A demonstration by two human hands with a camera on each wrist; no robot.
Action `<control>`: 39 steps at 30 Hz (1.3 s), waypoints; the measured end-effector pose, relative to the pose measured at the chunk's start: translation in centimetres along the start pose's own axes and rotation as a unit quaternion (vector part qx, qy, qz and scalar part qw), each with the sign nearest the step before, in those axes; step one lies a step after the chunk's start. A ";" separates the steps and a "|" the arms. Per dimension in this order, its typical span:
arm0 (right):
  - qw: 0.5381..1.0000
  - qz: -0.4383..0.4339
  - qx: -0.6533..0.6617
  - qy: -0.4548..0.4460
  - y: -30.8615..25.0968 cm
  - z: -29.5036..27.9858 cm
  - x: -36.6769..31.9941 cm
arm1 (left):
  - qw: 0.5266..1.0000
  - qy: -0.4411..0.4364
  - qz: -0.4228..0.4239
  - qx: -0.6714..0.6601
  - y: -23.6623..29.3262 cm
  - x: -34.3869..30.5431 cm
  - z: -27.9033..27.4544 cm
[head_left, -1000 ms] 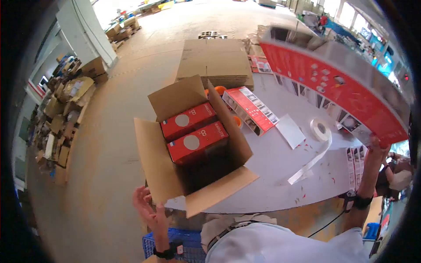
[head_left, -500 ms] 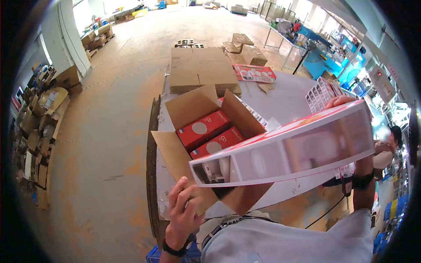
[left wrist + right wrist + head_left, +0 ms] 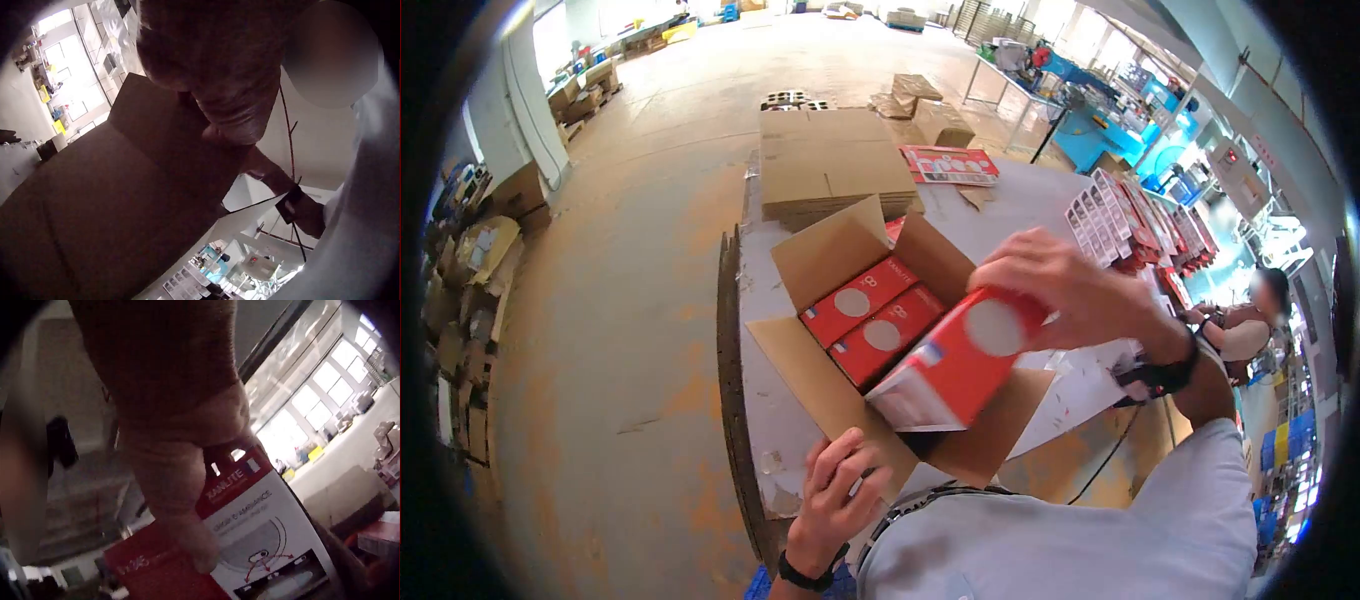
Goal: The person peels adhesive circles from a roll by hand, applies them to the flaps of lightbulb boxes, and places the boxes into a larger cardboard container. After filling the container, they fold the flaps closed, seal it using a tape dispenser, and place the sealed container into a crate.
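An open cardboard carton (image 3: 800, 372) stands on the table with its flaps spread. Inside, two red boxes (image 3: 886, 334) lie side by side with printed ends up. My right hand (image 3: 1075, 290) grips the top end of another red box (image 3: 960, 360), tilted over the carton's near part. Its lower end overlaps the opening. In the right wrist view, the thumb lies across this box (image 3: 250, 531), which reads XANLITE. My left hand (image 3: 837, 495) holds the near-left flap with curled fingers; in the left wrist view the flap (image 3: 137, 187) fills much of the picture.
Flattened cartons (image 3: 830, 160) are stacked behind the carton. A flat red printed sheet (image 3: 950, 165) lies beside them. Several red-and-white packages (image 3: 1125, 220) stand at the right, near another person (image 3: 1245, 325). The table's left edge runs beside the carton.
My right hand has swung the red box from the far right to over the carton, turning it end-down. My left hand has come up onto the near-left flap.
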State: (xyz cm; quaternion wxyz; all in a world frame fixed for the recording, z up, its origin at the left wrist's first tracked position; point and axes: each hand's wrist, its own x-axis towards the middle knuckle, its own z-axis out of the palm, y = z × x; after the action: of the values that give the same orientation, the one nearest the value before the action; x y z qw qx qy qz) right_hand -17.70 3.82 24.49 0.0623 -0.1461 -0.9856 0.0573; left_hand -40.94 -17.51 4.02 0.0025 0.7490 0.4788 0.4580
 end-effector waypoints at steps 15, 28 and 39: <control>0.997 0.075 -0.011 0.020 2.1 7.9 0.7 | 0.999 -0.035 0.041 -0.002 -0.2 1.4 0.3; 0.842 0.448 0.201 0.225 23.7 18.5 -24.7 | 0.953 -0.110 -0.281 -0.017 2.8 -5.0 10.0; 0.373 0.547 0.735 0.147 30.7 39.4 -20.3 | 0.915 -0.282 -0.287 0.029 11.2 -3.0 24.1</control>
State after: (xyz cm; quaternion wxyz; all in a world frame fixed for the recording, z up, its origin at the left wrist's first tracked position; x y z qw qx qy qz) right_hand 4.66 23.30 -20.53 0.2441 -0.5558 -0.2360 0.7588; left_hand -16.69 -15.23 -7.07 0.2467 0.6774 0.6655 0.1932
